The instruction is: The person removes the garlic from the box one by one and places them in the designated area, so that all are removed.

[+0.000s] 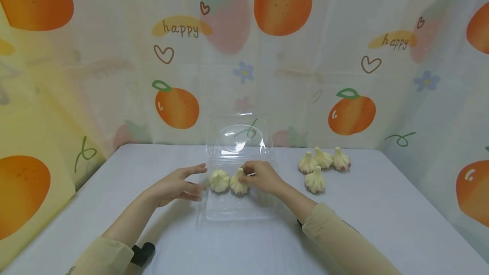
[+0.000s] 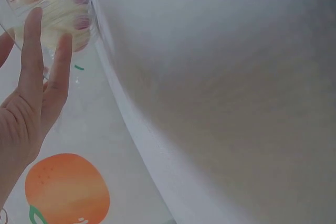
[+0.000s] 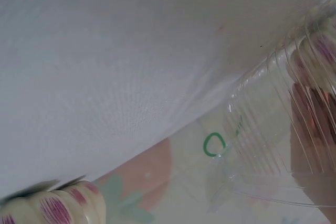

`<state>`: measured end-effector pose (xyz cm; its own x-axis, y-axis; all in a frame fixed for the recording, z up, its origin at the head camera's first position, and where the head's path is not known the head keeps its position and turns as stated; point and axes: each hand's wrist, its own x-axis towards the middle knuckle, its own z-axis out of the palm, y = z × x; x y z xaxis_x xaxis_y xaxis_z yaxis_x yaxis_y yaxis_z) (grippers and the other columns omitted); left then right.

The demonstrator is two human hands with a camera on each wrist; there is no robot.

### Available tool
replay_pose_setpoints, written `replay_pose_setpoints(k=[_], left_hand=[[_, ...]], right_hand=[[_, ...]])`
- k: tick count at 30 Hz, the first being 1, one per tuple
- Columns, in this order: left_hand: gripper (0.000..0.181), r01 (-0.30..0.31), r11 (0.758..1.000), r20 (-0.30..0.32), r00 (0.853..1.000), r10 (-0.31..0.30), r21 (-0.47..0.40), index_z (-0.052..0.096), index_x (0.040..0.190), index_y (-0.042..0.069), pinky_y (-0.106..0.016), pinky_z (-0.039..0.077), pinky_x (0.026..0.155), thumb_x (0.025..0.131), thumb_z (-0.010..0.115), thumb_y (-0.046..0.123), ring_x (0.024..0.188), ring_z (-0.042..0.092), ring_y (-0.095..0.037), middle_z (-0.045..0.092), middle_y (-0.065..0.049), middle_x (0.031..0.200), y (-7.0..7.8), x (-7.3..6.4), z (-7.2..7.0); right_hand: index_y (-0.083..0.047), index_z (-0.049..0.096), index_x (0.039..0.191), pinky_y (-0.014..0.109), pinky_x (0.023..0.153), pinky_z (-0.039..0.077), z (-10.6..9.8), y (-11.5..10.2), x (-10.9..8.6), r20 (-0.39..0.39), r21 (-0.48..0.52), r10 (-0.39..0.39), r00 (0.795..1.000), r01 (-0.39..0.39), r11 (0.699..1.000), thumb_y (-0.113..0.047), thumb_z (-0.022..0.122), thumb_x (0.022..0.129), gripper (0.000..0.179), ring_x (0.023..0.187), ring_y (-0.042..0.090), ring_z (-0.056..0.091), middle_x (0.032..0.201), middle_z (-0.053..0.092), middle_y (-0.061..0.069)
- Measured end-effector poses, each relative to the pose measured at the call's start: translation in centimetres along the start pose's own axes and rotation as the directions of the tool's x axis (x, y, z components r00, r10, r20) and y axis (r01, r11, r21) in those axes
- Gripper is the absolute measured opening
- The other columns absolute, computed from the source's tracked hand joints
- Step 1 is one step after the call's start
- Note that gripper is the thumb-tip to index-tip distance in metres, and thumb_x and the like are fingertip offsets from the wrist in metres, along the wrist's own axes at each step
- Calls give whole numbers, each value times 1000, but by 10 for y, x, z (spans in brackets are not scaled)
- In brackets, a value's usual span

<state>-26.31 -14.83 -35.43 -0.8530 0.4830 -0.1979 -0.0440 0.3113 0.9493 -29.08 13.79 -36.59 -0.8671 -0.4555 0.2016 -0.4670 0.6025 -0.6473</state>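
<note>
A clear plastic clamshell box [image 1: 229, 213] stands with its lid [image 1: 240, 135] raised at the back. Two garlic bulbs are inside: one at the left [image 1: 219, 181], the other [image 1: 239, 185] beside it. My right hand [image 1: 263, 176] pinches the upper part of that second bulb between thumb and fingers; through the box wall the right wrist view shows the bulb [image 3: 325, 51] and part of the hand. At the box's left side, my left hand [image 1: 179, 186] has its fingers spread and loosely extended. Whether those fingers touch the wall I cannot tell.
To the right of the box several more garlic bulbs [image 1: 315, 180] stand grouped on the white table [image 1: 153, 228]. A fruit-print curtain [image 1: 282, 75] hangs behind the table's far edge. A black wrist device [image 1: 143, 253] shows at the left sleeve.
</note>
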Motion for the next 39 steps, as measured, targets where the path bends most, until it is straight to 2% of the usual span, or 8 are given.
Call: replay_pose_setpoints(k=[8, 16, 23, 39], left_hand=[[77, 4, 1000, -2, 1000, -4, 7, 26, 155, 2, -37, 61, 93, 91, 67, 8, 134, 51, -41, 6, -12, 169, 0, -1, 0], [77, -9, 1000, 5, 1000, 9, 0, 26, 155, 1, -39, 61, 93, 90, 67, 8, 133, 51, -41, 5, -10, 169, -2, -1, -2], [76, -11, 1000, 2, 1000, 11, 5, 26, 154, 0, -39, 61, 93, 90, 66, 7, 131, 52, -41, 5, -11, 169, 0, -2, -1], [75, -14, 1000, 1, 1000, 14, 4, 27, 154, 0, -38, 61, 93, 89, 66, 6, 129, 54, -40, 7, -11, 169, 0, 0, 1]], right_hand=[[-10, 72, 100, 36, 91, 61, -2, -1, 0, -9, -13, 2, 1000, -2, 1000, -19, 74, 87, 16, 105, 27, 73, 106, 77, 11], [-10, 74, 101, 34, 90, 61, -9, -1, 1, -61, 7, -13, 998, 14, 1000, -18, 72, 88, 16, 102, 25, 73, 104, 78, 9], [-14, 74, 102, 35, 89, 62, -16, -4, 0, -81, 35, 30, 996, -28, 999, -19, 70, 90, 14, 104, 25, 73, 106, 77, 7], [-19, 73, 101, 43, 93, 57, -40, -2, -2, -122, 31, 55, 991, -51, 998, -27, 69, 92, 13, 107, 21, 69, 104, 77, 0]])
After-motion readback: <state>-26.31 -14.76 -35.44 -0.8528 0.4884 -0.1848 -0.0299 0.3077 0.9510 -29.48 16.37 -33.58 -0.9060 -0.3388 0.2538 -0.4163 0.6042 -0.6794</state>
